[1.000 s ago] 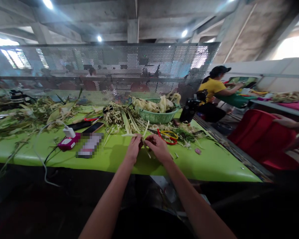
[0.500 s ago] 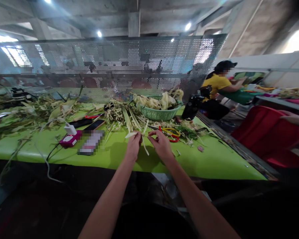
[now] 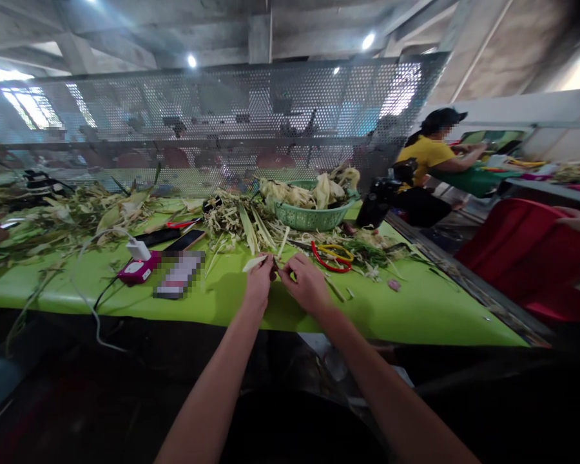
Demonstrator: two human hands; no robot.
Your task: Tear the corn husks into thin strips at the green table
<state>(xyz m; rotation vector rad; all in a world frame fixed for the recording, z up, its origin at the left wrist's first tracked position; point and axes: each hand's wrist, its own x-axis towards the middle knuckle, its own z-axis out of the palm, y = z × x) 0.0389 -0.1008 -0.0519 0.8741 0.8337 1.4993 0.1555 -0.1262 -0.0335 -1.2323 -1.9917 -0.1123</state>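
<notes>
My left hand [image 3: 260, 282] is closed in a pinch on a pale corn husk strip [image 3: 254, 263], whose flat end sticks out to the left of the fingers. Close beside it, my right hand [image 3: 308, 285] is also closed, thumb and fingertips pinched at the strip's right side. A narrow pale piece [image 3: 283, 241] points up between the two hands. The fingers hide most of the small work where the hands meet. Just beyond my right hand lie scissors with red and yellow handles [image 3: 336, 258], partly among the scraps.
Behind the hands stands a green basket [image 3: 303, 218] of husks, with a husk heap [image 3: 234, 222] beside it. Phones [image 3: 180, 276] and a purple power adapter [image 3: 140, 267] lie left on the green tabletop [image 3: 406, 309]. A red chair [image 3: 522, 258] and a person in yellow [image 3: 428, 154] are right.
My right hand has come in closer to my left. The strip that hung down between my hands no longer shows there. The view has shifted slightly.
</notes>
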